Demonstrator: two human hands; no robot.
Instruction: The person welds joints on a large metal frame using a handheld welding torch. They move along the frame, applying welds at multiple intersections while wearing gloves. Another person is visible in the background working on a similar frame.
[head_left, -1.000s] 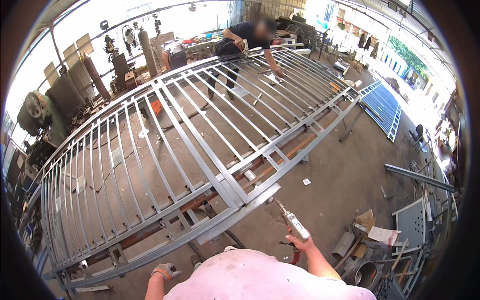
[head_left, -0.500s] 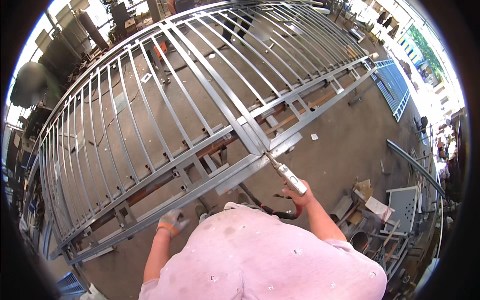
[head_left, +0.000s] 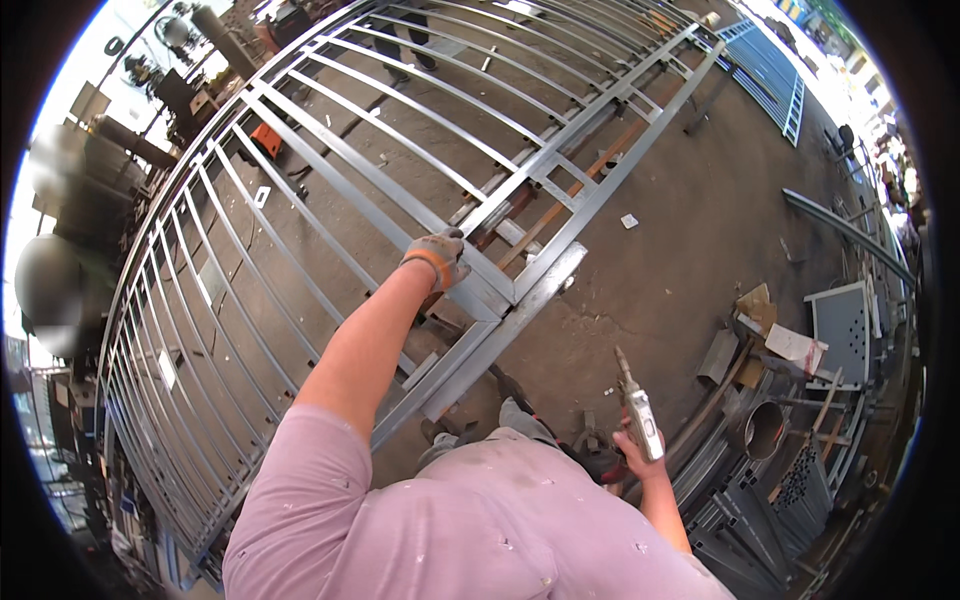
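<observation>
A large metal gate frame of silvery bars lies across supports in front of me. My left hand, in a grey and orange glove, is stretched forward, its fingers curled over the paired middle bars near the frame's near corner joint. Part of its grip is hidden by the hand itself. My right hand, bare, holds a silver-white welding gun with its narrow nozzle pointing up and away. The gun is apart from the frame, off to its right. A dark cable hangs by the right hand.
To the right lie boxes and scrap, a round metal tube and stacked steel profiles. A blue slatted panel rests farther off. Another person's legs stand beyond the frame. An orange box sits beneath it.
My left hand has gone from low at the left onto the frame's middle bars. The welding gun has come away from the corner joint, down and to the right. My view has turned.
</observation>
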